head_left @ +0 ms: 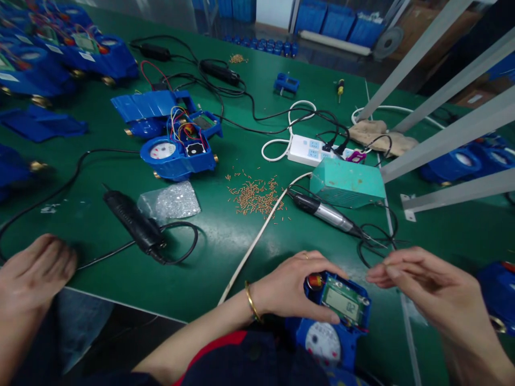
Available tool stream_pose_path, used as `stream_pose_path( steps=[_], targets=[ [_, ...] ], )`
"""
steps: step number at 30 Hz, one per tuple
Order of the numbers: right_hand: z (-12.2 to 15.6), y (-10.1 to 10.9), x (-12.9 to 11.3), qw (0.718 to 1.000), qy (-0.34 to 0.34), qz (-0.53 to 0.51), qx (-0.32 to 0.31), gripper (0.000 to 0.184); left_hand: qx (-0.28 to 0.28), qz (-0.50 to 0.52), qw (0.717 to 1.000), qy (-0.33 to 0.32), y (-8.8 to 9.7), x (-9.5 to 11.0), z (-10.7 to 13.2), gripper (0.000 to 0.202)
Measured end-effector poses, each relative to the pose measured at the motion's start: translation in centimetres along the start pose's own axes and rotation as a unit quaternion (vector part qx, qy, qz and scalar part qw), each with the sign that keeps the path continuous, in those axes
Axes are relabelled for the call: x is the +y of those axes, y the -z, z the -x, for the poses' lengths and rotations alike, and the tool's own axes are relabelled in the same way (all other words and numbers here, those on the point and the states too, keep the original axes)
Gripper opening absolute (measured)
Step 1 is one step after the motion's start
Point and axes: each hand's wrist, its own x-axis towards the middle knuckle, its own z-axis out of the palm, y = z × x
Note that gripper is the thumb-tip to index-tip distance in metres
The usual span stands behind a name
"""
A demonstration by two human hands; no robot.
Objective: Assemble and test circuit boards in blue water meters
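Note:
My left hand, with a gold bracelet at the wrist, grips the blue water meter close to my body. Fingers and thumb lie across its electronics housing, beside a green circuit board with a lit-up digit display. Below that housing sits the meter's round white dial. To the right of the meter, my right hand is held apart from it, thumb and fingertips pinched together. Whatever those fingertips hold, if anything, is too small to make out.
A co-worker's hand rests at the left edge near a black electric screwdriver. Loose copper-coloured screws lie mid-table. Beyond my hands are a silver electric screwdriver, a teal box, a power strip and an opened meter.

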Motion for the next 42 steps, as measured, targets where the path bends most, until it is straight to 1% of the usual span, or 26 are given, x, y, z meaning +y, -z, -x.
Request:
stream_pose_path(
  steps=[2,4,5,7,9,11,12,13,15,17,18,21,23,29,30,32,35,39,42],
  targets=[
    [0.1,-0.5,-0.4,1.0,-0.008,-0.001,-0.002,0.027,0.001,-0.003,0.999,0.035,0.0,0.2,0.1,0.059],
    [-0.5,-0.6,-0.6,1.0,-0.021,-0.003,-0.021,0.029,0.004,-0.005,0.997,0.079,0.1,0.3,0.2,0.064],
    [-1.0,-0.6,-0.7,0.999,-0.028,-0.004,-0.044,0.029,0.006,-0.005,0.995,0.095,0.1,0.4,0.3,0.065],
    [-2.2,-0.5,-0.7,0.993,-0.029,0.003,-0.11,0.028,0.004,-0.002,0.994,0.111,0.1,0.4,0.4,0.063],
    [-3.4,-0.6,-0.7,0.984,-0.005,0.033,-0.174,0.026,0.004,0.009,0.993,0.118,0.1,0.4,0.4,0.065],
    [-4.4,-0.8,-0.7,0.972,0.013,0.065,-0.224,0.024,0.008,0.022,0.992,0.122,0.1,0.4,0.4,0.069],
    [-4.9,-0.9,-0.7,0.967,0.005,0.071,-0.246,0.023,0.01,0.028,0.992,0.122,0.1,0.4,0.4,0.071],
    [-5.2,-1.1,-0.8,0.96,-0.017,0.065,-0.271,0.023,0.011,0.03,0.992,0.121,0.1,0.4,0.4,0.072],
    [-5.7,-1.4,-0.9,0.945,-0.083,0.034,-0.315,0.023,0.009,0.028,0.992,0.12,0.1,0.3,0.3,0.072],
    [-6.1,-1.6,-1.1,0.929,-0.14,0.003,-0.342,0.023,0.007,0.025,0.992,0.121,0.1,0.4,0.2,0.07],
    [-6.3,-1.6,-1.3,0.923,-0.157,-0.008,-0.35,0.024,0.008,0.026,0.992,0.121,0.1,0.4,0.2,0.07],
    [-6.8,-1.6,-1.8,0.911,-0.178,-0.019,-0.372,0.024,0.009,0.031,0.992,0.125,0.0,0.4,0.2,0.072],
    [-7.1,-1.7,-2.0,0.906,-0.171,-0.005,-0.387,0.024,0.007,0.031,0.991,0.128,0.0,0.5,0.2,0.072],
    [-7.6,-2.2,-2.4,0.891,-0.091,0.06,-0.44,0.024,0.007,0.021,0.991,0.135,0.0,0.4,0.1,0.074],
    [-7.8,-2.3,-2.5,0.889,-0.07,0.08,-0.445,0.024,0.009,0.025,0.991,0.132,0.0,0.4,0.1,0.074],
    [-8.1,-2.4,-2.6,0.88,-0.004,0.122,-0.459,0.023,0.015,0.036,0.992,0.123,0.0,0.3,0.1,0.073],
    [-8.8,-2.6,-2.4,0.852,0.108,0.158,-0.488,0.021,0.021,0.04,0.992,0.118,-0.1,0.3,0.2,0.073],
    [-9.4,-2.8,-1.9,0.809,0.238,0.171,-0.51,0.02,0.018,0.033,0.991,0.127,-0.2,0.3,0.2,0.075],
    [-9.5,-2.9,-2.0,0.778,0.31,0.169,-0.519,0.018,0.014,0.034,0.991,0.126,-0.2,0.3,0.1,0.077]
  ],
)
